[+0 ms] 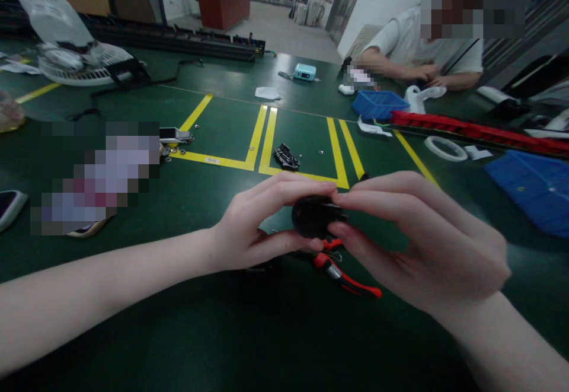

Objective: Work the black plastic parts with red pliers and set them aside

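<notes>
Both my hands meet over the middle of the green table around a small round black part. My left hand pinches its left side between thumb and fingers. From the right, the fingers and thumb of my right hand close on its other side. Just beneath the part lie red-handled pliers on the table. Another small black part lies farther back inside the yellow tape lines.
A person in a white shirt works at the far right beside a blue bin and a long red strip. Another blue bin sits at right, a tape ring near it. A white fan lies far left; a phone at the left edge.
</notes>
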The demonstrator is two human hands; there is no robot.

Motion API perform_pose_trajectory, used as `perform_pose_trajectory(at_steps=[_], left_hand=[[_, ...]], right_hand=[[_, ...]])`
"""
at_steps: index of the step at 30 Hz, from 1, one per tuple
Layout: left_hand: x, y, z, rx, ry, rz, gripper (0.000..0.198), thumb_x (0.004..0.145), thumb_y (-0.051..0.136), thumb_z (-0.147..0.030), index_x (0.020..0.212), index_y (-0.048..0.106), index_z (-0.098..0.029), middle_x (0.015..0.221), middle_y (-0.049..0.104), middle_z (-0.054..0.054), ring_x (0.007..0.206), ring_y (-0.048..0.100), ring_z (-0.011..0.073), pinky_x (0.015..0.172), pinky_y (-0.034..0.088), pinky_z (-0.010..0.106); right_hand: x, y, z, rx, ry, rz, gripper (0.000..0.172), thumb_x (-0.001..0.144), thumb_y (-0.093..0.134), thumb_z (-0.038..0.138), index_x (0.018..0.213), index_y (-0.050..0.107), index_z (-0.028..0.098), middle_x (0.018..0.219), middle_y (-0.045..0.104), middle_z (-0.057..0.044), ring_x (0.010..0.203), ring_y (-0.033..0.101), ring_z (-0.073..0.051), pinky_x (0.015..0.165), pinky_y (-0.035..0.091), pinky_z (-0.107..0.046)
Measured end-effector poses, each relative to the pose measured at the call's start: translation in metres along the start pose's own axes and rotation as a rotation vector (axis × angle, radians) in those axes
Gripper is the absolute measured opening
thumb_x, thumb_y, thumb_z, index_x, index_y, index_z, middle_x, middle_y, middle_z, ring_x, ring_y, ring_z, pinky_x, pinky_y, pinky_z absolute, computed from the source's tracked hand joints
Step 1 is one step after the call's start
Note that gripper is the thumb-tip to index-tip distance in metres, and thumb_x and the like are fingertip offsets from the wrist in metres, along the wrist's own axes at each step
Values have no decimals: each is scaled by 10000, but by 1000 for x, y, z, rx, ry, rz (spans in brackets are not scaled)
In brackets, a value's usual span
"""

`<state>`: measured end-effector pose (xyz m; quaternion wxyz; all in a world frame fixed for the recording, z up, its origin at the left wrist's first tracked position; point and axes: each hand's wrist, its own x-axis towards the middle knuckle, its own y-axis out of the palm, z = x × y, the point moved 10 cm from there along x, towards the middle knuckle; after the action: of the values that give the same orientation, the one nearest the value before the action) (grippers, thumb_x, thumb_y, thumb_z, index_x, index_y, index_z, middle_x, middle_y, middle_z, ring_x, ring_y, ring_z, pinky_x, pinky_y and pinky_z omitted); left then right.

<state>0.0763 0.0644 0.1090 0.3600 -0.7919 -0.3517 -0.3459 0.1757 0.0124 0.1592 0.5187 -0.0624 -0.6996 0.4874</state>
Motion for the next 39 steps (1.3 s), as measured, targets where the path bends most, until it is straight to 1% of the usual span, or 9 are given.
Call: perform_pose_trajectory(at_steps=[4, 12, 16, 21, 25, 28, 32, 35, 39], left_hand=[[-4, -1, 12, -82, -104, -36, 494, 902, 685, -231, 1365, 514, -212, 1288, 606, 96, 1224, 570, 236, 1024, 533, 365], [-10, 12, 36, -73, -202, 64, 498, 920, 634, -192, 1391, 469, -177, 1325, 576, 128, 1263, 549, 227, 1047, 513, 351], [-25, 3, 54, 55, -356, 105, 533, 940, 594, -199, 1440, 410, -197, 1382, 536, 129, 1206, 581, 222, 1043, 499, 392], [-59, -7, 55, 165, -547, 320, 360, 994, 508, -254, 1352, 517, -225, 1309, 586, 90, 1198, 580, 226, 1010, 521, 381], [-78, -4, 46, 228, -564, 489, 321, 1008, 489, -291, 1319, 548, -239, 1308, 584, 70, 1184, 577, 219, 995, 520, 366], [-83, -4, 43, 267, -551, 517, 323, 1006, 492, -322, 1312, 551, -237, 1315, 577, 77, 1219, 542, 242, 1025, 490, 407], [-91, -7, 36, 288, -552, 579, 352, 1004, 496, -314, 1349, 510, -246, 1372, 544, 76, 1254, 523, 231, 1060, 465, 386], [-93, -11, 29, 314, -553, 585, 365, 994, 516, -309, 1353, 495, -252, 1386, 536, 67, 1273, 511, 234, 1077, 447, 391], [-90, -4, 23, 325, -513, 613, 397, 974, 548, -349, 1346, 494, -221, 1375, 548, 77, 1265, 520, 240, 1115, 402, 422]], right_hand=[[0, 2, -14, -11, 5, 33, 406, 813, 740, 411, 1107, 595, 172, 993, 693, -120, 871, 671, -226, 695, 537, -357], [-19, 38, -48, -29, 125, 229, 271, 842, 683, 348, 1066, 623, 207, 957, 701, -83, 860, 669, -235, 705, 517, -373], [-41, 62, -84, -99, 261, 321, 287, 835, 687, 369, 1027, 633, 163, 944, 690, -111, 869, 639, -262, 710, 493, -393], [-71, 82, -119, -136, 427, 390, 284, 851, 654, 429, 973, 649, 172, 989, 686, -120, 946, 606, -296, 759, 462, -434], [-78, 81, -131, -248, 501, 369, 393, 864, 624, 505, 1031, 664, 151, 1051, 691, -144, 1048, 594, -348, 852, 446, -511], [-77, 68, -126, -283, 481, 304, 483, 880, 586, 545, 1138, 644, 142, 1134, 678, -165, 1118, 584, -368, 929, 429, -564], [-95, 44, -99, -101, 462, 229, 417, 915, 554, 469, 1244, 597, 217, 1182, 665, -128, 1122, 606, -328, 929, 478, -527], [-121, 37, -74, 73, 509, 278, 442, 922, 516, 446, 1342, 530, 311, 1244, 639, -98, 1130, 620, -321, 907, 521, -508], [-142, 55, -50, 123, 478, 505, 710, 802, 668, 528, 1439, 432, 324, 1379, 566, -108, 1202, 590, -344, 918, 547, -502]])
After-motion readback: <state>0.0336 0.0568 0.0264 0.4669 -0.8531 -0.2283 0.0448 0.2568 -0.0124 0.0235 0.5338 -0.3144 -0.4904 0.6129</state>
